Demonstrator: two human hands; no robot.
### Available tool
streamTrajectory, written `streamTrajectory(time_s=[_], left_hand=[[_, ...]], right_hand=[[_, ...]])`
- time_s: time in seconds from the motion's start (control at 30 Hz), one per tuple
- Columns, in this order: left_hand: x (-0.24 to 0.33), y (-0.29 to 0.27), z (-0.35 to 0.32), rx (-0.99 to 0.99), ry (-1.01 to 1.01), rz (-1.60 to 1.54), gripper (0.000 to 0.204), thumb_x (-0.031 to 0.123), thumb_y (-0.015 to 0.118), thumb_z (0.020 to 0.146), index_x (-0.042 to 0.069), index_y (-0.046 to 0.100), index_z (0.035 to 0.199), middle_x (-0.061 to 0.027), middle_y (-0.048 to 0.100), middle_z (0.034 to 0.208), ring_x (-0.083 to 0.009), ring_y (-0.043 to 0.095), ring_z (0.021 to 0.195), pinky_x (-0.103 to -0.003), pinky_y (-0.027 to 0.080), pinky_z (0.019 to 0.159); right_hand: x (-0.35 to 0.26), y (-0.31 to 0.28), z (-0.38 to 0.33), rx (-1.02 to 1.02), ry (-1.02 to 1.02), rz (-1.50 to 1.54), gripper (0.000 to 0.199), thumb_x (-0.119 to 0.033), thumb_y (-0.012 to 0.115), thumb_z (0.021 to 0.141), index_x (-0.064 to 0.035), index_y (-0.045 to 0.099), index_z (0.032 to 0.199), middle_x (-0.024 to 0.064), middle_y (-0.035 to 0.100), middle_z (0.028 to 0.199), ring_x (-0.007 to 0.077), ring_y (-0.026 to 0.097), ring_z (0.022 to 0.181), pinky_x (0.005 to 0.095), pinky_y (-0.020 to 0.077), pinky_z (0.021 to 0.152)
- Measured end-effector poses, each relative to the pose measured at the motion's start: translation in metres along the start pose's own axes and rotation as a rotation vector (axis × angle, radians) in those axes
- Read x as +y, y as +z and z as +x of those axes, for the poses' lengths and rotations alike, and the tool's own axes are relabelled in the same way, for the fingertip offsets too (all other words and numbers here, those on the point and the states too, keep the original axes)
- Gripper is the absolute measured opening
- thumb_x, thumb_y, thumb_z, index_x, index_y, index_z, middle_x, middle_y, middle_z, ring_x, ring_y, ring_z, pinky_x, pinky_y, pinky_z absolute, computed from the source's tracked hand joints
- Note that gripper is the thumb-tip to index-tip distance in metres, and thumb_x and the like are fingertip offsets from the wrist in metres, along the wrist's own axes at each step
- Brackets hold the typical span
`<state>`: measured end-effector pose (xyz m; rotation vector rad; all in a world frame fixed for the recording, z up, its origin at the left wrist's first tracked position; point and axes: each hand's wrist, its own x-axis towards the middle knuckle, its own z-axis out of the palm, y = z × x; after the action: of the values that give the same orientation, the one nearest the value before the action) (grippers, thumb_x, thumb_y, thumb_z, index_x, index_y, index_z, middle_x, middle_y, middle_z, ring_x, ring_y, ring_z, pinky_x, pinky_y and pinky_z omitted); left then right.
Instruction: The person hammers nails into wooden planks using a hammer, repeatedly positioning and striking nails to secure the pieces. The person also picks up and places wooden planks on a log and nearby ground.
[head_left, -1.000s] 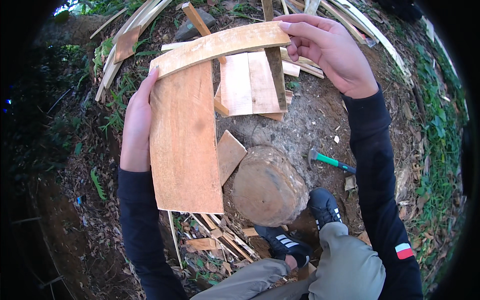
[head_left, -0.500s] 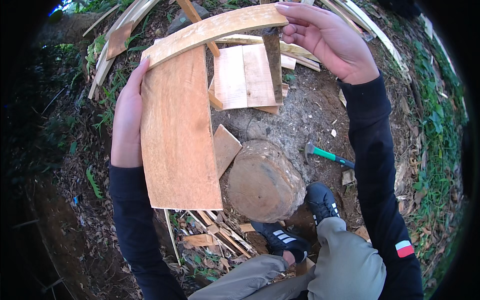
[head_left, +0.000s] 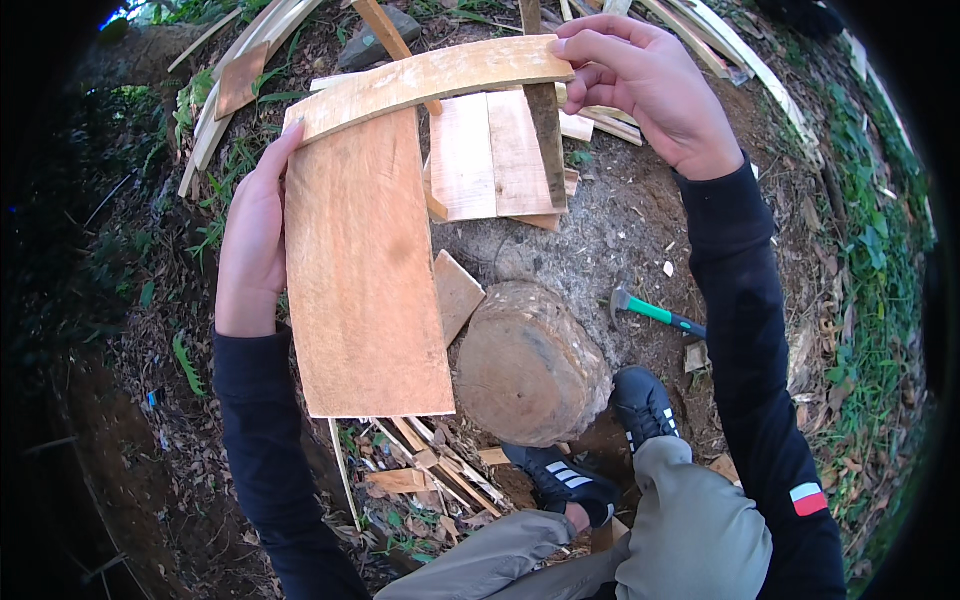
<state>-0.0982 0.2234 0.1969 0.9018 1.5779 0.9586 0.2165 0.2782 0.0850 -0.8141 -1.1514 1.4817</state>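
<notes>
My left hand (head_left: 255, 230) is closed on the left edge of a wide, thin wooden board (head_left: 370, 270), with its thumb at the board's upper corner. Across the board's far end lies a narrow wooden strip (head_left: 430, 82), roughly at a right angle to it. The left thumb also touches that strip's left end. My right hand (head_left: 655, 95) pinches the strip's right end between thumb and fingers. Both pieces are held up above the ground. Whether they are fastened to each other I cannot tell.
Below stands a round log stump (head_left: 530, 370), with a green-handled hammer (head_left: 650, 310) on the dirt to its right. Pale boards (head_left: 490, 155) rest beyond it beside upright wooden posts. Wood offcuts (head_left: 430, 465) lie near my shoes; long strips (head_left: 215, 120) lie at far left.
The strip's right end and my right hand have come down a little, toward me. The wide board has shifted slightly to the right. Both hands keep their grip.
</notes>
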Motion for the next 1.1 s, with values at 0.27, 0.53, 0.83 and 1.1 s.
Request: streamTrajectory(time_s=[0.27,0.53,0.83,1.1], left_hand=[[-0.001,-0.006,0.001,-0.005,-0.003,0.016,0.049,0.034,0.060,0.103,-0.007,0.060,0.128,-0.0177,0.072,0.115,-0.0206,0.075,0.097,-0.032,0.062,0.082],[-0.001,-0.004,0.000,0.010,-0.010,-0.034,0.047,0.032,0.060,0.103,-0.002,0.056,0.134,-0.0162,0.072,0.115,-0.0216,0.074,0.098,-0.035,0.062,0.084],[-0.005,-0.003,0.000,-0.001,0.007,-0.059,0.048,0.033,0.059,0.103,-0.003,0.055,0.136,-0.0158,0.071,0.118,-0.0223,0.074,0.099,-0.036,0.061,0.086],[0.015,-0.010,-0.050,0.009,0.197,-0.003,0.044,0.035,0.057,0.106,-0.004,0.062,0.126,-0.0133,0.073,0.114,-0.0162,0.073,0.098,-0.029,0.059,0.083]], right_hand=[[-0.002,0.005,0.001,0.015,-0.024,-0.026,0.025,-0.018,0.069,0.097,-0.0002,0.068,0.115,0.0042,0.064,0.091,0.0120,0.066,0.070,0.0284,0.0591,0.070],[0.000,0.007,0.002,-0.001,0.000,-0.021,0.027,-0.019,0.069,0.097,0.0004,0.067,0.116,0.0036,0.062,0.090,0.0122,0.066,0.068,0.0281,0.0584,0.068],[-0.005,0.010,-0.002,0.020,-0.002,-0.019,0.029,-0.019,0.069,0.098,0.0010,0.064,0.119,0.0034,0.061,0.089,0.0114,0.064,0.067,0.0281,0.0570,0.065],[-0.055,0.030,-0.035,-0.011,-0.071,0.052,0.032,-0.019,0.069,0.097,0.0015,0.062,0.121,0.0026,0.060,0.084,0.0095,0.060,0.063,0.0263,0.0535,0.061]])
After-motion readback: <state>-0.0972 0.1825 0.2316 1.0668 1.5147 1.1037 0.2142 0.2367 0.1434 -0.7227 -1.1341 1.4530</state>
